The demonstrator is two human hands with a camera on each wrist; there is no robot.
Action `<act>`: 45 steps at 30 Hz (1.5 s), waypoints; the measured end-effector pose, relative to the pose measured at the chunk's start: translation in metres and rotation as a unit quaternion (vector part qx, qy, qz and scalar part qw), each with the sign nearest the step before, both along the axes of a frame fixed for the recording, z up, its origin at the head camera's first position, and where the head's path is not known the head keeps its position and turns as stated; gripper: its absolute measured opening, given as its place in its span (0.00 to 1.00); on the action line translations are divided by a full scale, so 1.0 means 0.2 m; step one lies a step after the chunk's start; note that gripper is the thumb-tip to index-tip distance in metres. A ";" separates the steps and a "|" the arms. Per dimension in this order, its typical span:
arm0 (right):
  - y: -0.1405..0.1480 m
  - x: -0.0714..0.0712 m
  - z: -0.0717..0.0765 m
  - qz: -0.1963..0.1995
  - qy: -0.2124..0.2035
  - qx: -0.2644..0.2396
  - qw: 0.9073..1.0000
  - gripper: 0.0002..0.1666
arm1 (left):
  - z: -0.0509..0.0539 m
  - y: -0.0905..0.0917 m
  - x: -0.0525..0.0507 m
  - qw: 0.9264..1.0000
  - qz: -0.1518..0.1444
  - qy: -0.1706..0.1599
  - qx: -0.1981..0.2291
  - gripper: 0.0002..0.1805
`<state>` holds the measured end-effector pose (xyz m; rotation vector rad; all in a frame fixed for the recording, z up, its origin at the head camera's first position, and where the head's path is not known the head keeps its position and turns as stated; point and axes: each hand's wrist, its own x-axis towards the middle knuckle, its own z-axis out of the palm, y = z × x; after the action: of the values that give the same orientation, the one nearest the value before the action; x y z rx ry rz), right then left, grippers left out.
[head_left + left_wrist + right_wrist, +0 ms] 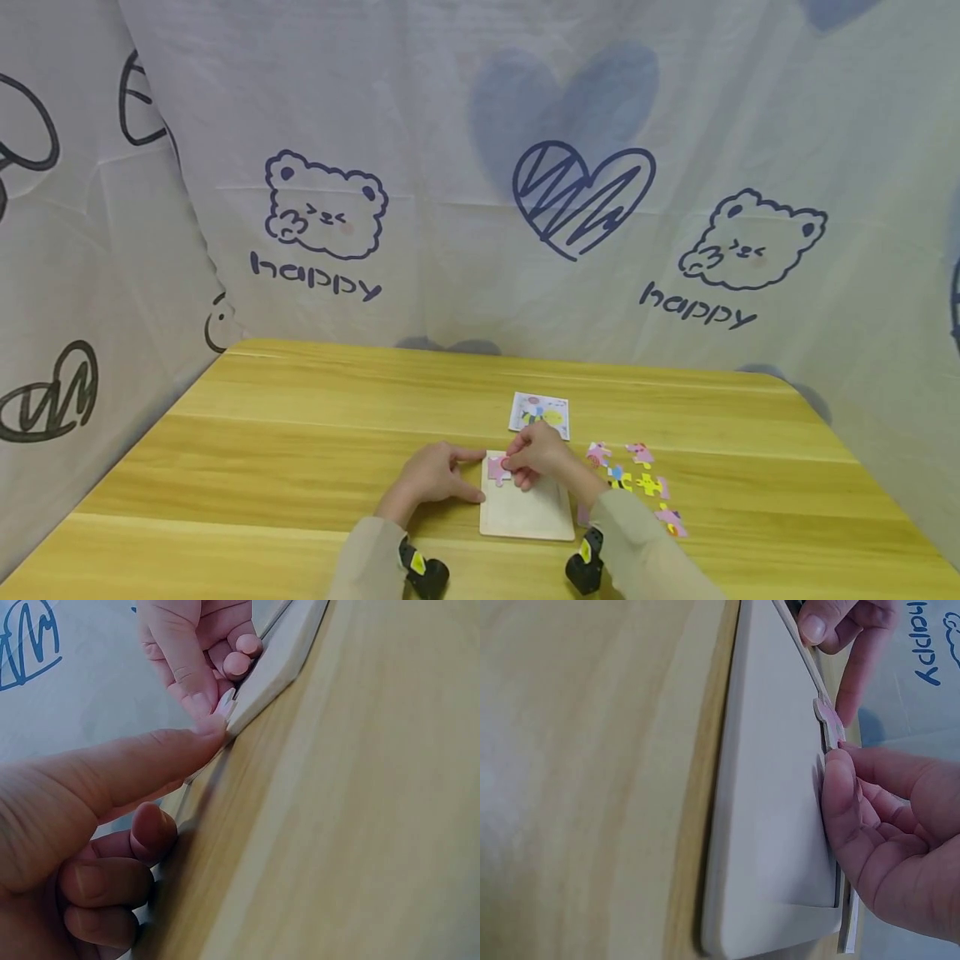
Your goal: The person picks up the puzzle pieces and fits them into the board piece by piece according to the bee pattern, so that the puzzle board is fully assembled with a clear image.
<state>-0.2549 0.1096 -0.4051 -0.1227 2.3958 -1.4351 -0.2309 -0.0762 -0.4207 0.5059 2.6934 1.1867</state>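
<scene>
A pale wooden puzzle board (528, 512) with a raised rim lies on the table. At its upper left corner is a pink jigsaw piece (497, 470), its edge pinched between the thumb and forefinger of my right hand (542, 454). The right wrist view shows the same pink piece (828, 720) tilted up slightly at the rim. My left hand (435, 477) is at the board's left side, thumb against the lower left edge and straight forefinger by the top corner. Its other fingers (105, 885) are bent and hold nothing.
Several loose pink and yellow jigsaw pieces (648, 484) lie right of the board, some partly behind the right forearm. A small picture card with a bee (551, 411) lies beyond the board. The wooden table (262, 467) meets a printed cloth (450, 100) at the back.
</scene>
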 end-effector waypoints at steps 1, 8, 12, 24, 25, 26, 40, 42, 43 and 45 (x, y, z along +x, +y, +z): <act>0.00 0.00 0.00 -0.002 0.001 0.003 1.000 0.06 | 0.00 0.00 0.00 1.000 -0.001 0.001 0.000 0.31; 0.01 0.01 0.00 0.024 0.026 0.013 0.999 0.06 | 0.00 0.00 0.00 1.000 -0.005 0.003 0.005 0.31; 0.05 0.01 -0.01 0.050 0.063 0.024 0.996 0.06 | 0.00 0.00 0.01 1.000 -0.006 -0.002 0.005 0.31; 0.09 0.03 0.01 0.088 0.102 0.080 0.988 0.10 | 0.02 0.00 0.00 1.000 -0.001 -0.015 0.004 0.31; 0.08 0.03 0.01 0.089 0.106 0.083 0.987 0.10 | 0.02 0.00 0.00 1.000 -0.001 -0.016 0.004 0.31; 0.08 0.03 0.01 0.088 0.108 0.083 0.987 0.10 | 0.01 0.00 0.00 1.000 -0.002 -0.015 0.004 0.31; 0.07 0.04 -0.01 0.086 0.143 0.073 0.983 0.10 | 0.00 0.00 0.00 1.000 -0.007 -0.013 0.004 0.31; 0.07 0.04 -0.01 0.088 0.145 0.073 0.983 0.10 | 0.00 0.00 0.00 1.000 -0.008 -0.013 0.006 0.31; 0.06 0.04 -0.01 0.089 0.146 0.073 0.983 0.10 | 0.00 0.00 0.00 1.000 -0.008 -0.015 0.007 0.31; 0.06 0.04 -0.01 0.089 0.146 0.075 0.982 0.10 | 0.00 0.00 0.00 1.000 -0.008 -0.016 0.009 0.31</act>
<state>-0.2473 0.1223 -0.4070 -0.5286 2.6361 -1.2204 -0.2303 -0.0759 -0.4201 0.5051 2.6490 1.2044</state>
